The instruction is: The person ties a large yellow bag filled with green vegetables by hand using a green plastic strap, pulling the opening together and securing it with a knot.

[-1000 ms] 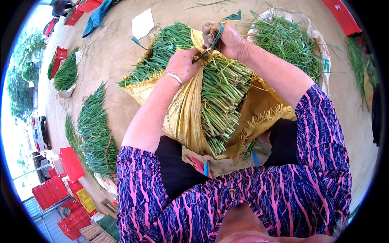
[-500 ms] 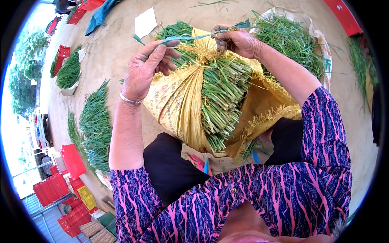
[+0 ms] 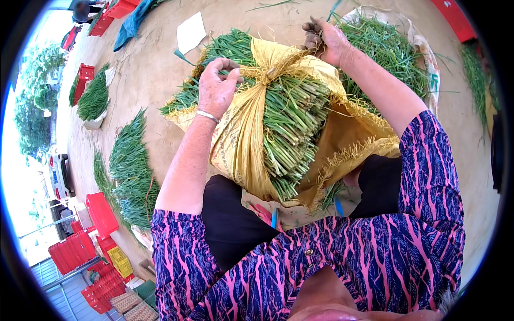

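Note:
Between my knees leans a yellow woven sack (image 3: 238, 136), wrapped around a big bundle of green leafy stalks (image 3: 292, 142), their pale cut ends toward me. The sack's gathered, frayed corners cross in a knot (image 3: 270, 74) on top. My left hand (image 3: 217, 88), wearing a metal bangle, is closed left of the knot; one tail of a blue-green strip (image 3: 183, 57) sticks out beyond it. To the knot's upper right, my right hand (image 3: 329, 44) is closed with curled fingers, and the strip's other tail rises behind it. The strip's middle is hidden.
A white sack (image 3: 432, 69) with loose green stalks (image 3: 383, 53) lies at the right. More green bundles (image 3: 131, 166) rest on the floor at the left, near red crates (image 3: 72, 249). A white sheet (image 3: 191, 32) lies beyond the yellow sack. Another person (image 3: 82, 10) is at the far left.
The strip was stretched between my hands above the knot; now its middle is out of sight. My left hand has moved right and down, my right hand right and slightly away.

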A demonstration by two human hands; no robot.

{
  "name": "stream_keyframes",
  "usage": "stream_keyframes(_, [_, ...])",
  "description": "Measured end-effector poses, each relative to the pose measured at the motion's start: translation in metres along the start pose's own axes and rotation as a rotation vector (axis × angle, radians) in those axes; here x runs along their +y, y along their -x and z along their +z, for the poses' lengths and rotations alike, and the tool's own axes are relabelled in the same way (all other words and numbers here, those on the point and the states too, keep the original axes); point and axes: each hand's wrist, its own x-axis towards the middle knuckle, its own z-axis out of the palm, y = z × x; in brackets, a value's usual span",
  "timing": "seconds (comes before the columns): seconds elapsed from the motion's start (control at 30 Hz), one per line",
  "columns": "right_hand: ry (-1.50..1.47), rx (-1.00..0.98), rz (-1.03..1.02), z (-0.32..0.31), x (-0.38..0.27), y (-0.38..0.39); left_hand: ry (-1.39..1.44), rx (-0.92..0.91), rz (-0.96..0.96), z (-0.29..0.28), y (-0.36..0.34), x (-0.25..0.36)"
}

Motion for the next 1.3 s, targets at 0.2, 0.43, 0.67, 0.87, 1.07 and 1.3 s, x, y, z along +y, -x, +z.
stream_keyframes(0.2, [0.637, 0.353, 0.082, 0.001, 0.002, -0.004, -0.333, -0.173, 0.045, 0.027, -0.010, -0.018])
stream_keyframes(0.43, [1.538, 0.764, -0.455, 0.009, -0.009, -0.028, -0.264, -0.143, -0.059, 0.052, -0.014, -0.035])
stream_keyframes(0.67, [1.626, 0.219, -1.281, 0.118, 0.015, 0.018, -0.253, -0.274, -0.167, 0.043, -0.021, -0.035])
stream_keyframes(0.87, [1.738, -0.168, -1.545, 0.129, 0.020, 0.040, -0.129, -0.369, -0.218, 0.044, -0.033, -0.049])
stream_keyframes(1.07, [2.187, -0.317, -0.560, 0.131, 0.034, 0.049, 0.080, -0.445, -0.317, 0.042, -0.039, -0.067])
stream_keyframes(1.3, [2.208, -0.253, -0.302, 0.096, 0.046, 0.030, 0.338, -0.387, -0.372, 0.042, -0.026, -0.048])
